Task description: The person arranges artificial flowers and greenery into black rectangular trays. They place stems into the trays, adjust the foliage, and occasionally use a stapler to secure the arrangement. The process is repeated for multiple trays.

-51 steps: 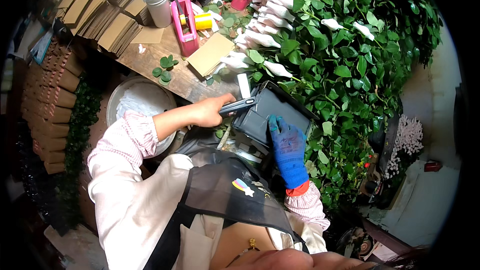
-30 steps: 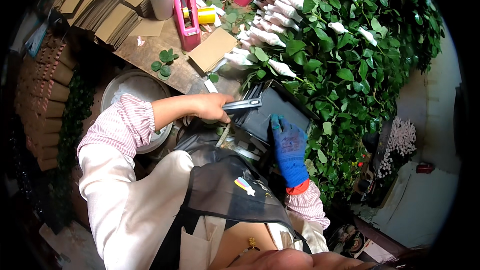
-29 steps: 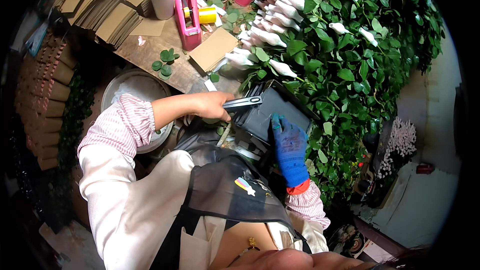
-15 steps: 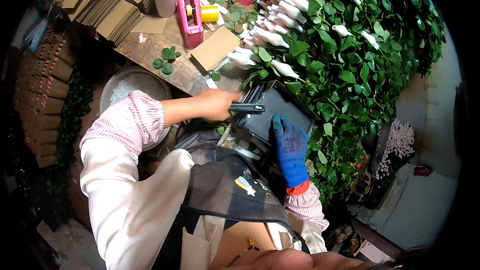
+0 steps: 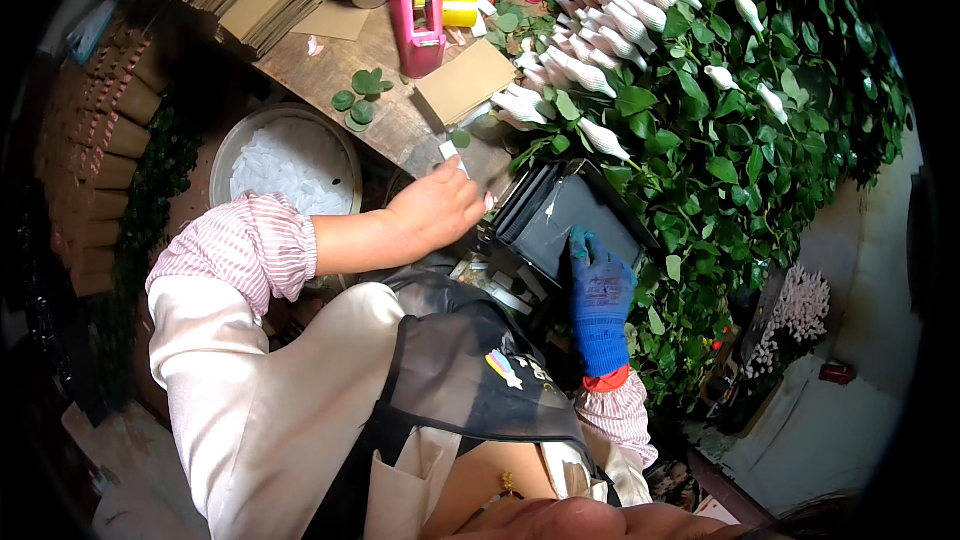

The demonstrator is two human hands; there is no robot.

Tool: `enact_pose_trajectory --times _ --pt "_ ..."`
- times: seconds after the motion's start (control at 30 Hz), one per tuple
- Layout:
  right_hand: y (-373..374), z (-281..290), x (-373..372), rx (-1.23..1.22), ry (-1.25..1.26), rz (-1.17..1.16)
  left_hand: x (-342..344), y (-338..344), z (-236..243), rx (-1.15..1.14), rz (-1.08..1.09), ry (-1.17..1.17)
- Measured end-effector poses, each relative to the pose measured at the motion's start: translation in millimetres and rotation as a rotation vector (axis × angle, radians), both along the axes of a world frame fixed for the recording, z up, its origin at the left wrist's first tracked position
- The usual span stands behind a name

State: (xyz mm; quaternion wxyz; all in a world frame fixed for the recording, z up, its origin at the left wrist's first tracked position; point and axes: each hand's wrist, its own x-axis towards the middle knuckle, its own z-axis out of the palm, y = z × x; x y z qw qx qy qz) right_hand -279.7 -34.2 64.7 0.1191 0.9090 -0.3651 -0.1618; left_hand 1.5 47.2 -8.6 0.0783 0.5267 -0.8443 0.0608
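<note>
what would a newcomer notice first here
Probably the mass of green leaves filling the upper right, with white buds crowded along its upper-left edge. Next come the nearer pink tape dispenser on the wooden table and, near the middle, the blue-gloved right hand at a dark box.

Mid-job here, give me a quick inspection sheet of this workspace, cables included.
Surface: wooden table, with bare wood showing and leaves lying on it.
Job's things: dark grey panel under the right hand; white strip by the left hand, contact unclear.
Clutter: loose leaves, tan card stack, pink tape dispenser.
Hands: left hand, bare, fingers partly hidden; right hand, blue-gloved, on the panel.
Cables: nothing seen.
Surroundings: white-netted flower heads with leafy stems at right; round bucket of white pieces at left.
</note>
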Motion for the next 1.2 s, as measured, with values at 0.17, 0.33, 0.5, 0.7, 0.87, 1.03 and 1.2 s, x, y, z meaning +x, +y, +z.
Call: enact_pose_trajectory --times 0.17,0.33,0.5,0.7,0.87,1.03,1.2 --pt "0 -3 -4 -0.019 -0.034 0.021 -3 -15 13 -0.064 -0.131 -0.031" --pt "0 -3 -5 -0.037 -0.041 0.03 -3 -30 0 0.104 -0.141 0.079" --pt "-2 -3 -5 -0.026 -0.047 0.022 19 -52 -14 0.051 -0.289 0.209" --pt "-1 -3 -5 -0.024 -0.067 0.013 37 -87 -43 -0.157 -0.123 0.138" --pt "-1 0 -5 -0.024 -0.059 0.026 9 -127 -47 -0.254 0.034 0.136" --pt "0 -2 -5 0.006 -0.088 -0.002 6 -147 -49 -0.046 -0.012 0.094" --pt "-1 -4 -6 0.064 -0.209 -0.032 10 -158 -38 0.222 0.036 0.109"
